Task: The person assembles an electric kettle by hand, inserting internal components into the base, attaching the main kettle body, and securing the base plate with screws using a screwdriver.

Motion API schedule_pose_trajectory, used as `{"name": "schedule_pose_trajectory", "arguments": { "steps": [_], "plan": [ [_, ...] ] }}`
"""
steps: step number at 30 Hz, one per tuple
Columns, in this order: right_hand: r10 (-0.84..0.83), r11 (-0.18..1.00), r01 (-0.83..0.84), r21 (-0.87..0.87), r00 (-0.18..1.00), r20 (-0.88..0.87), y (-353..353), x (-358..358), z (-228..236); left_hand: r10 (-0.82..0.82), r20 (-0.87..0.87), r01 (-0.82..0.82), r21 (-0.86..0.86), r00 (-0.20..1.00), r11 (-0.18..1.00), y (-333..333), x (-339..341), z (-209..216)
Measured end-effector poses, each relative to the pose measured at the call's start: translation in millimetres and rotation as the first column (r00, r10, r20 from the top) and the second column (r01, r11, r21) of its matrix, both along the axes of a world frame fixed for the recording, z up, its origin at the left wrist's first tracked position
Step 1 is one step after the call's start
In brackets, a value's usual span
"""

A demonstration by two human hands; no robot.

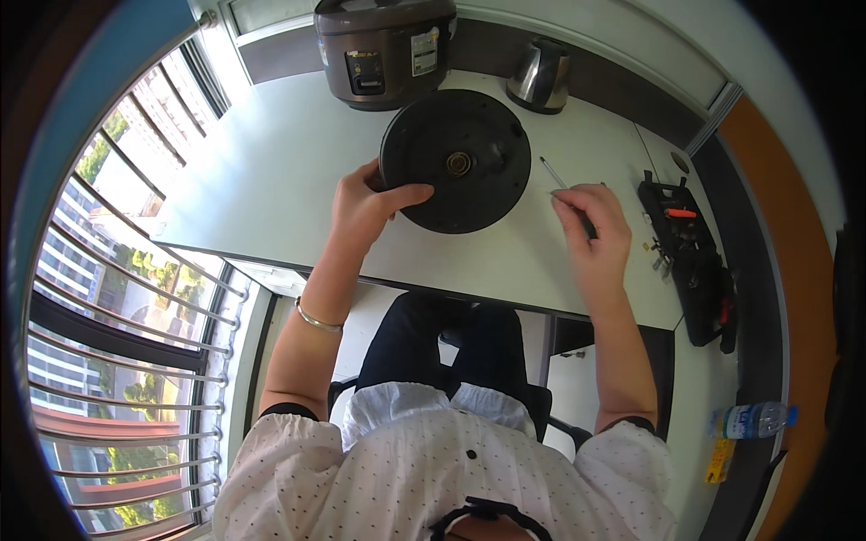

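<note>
1. The work in hand looks like taking apart a round black appliance base (456, 160), which lies underside up on the white counter (271, 171), towards its far edge and about midway along it.
2. The left hand (365, 206) steadies the base at its near left rim, thumb laid across the top and fingers curled under the edge; its grip is closed on the base.
3. The right hand (595, 230) rests on the counter to the right of the base, apart from it, pinching a thin screwdriver (564, 191) whose metal tip points away towards the far edge. The grip is narrow and holds the tool.
4. Judged from this, the job is at an early stage: the tip is not on the base, and the brass fitting (459, 163) at its centre sits in place. Whether any screws are out I cannot tell.
5. A black tool case (690, 261) lies open near the right edge, with small bits beside it.
6. A brown rice cooker (386, 50) and a steel kettle (541, 77) stand at the far edge.
</note>
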State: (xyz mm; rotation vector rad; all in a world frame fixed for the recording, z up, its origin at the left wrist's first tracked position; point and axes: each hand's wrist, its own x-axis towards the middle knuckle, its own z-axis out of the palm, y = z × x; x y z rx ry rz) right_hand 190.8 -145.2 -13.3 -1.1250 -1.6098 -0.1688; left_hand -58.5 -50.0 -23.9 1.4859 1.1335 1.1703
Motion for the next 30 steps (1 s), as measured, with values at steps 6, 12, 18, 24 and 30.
{"name": "schedule_pose_trajectory", "arguments": {
  "steps": [6, 12, 18, 24, 30],
  "plan": [
    [0.027, 0.999, -0.029, 0.018, 0.996, 0.081, 11, -24, -7, -0.008, 0.012, 0.008, -0.003, 1.000, 1.000, 0, 0, -1],
    [-0.017, 0.999, 0.010, 0.043, 0.987, 0.157, 24, -38, -7, -0.002, -0.005, 0.002, -0.004, 1.000, 1.000, 1, -2, -3],
    [0.025, 0.999, -0.029, 0.024, 0.989, 0.148, 30, -56, -8, -0.009, -0.036, 0.008, -0.020, 0.999, 1.000, -2, -2, -1],
    [0.054, 0.997, -0.062, 0.048, 0.985, 0.165, 37, -73, -4, -0.009, -0.061, 0.009, 0.001, 0.998, 1.000, -3, -2, -2],
    [0.017, 0.999, -0.024, 0.043, 0.987, 0.159, 38, -76, 0, -0.007, -0.088, 0.009, 0.026, 0.996, 1.000, -2, -2, -4]
  ]
}}
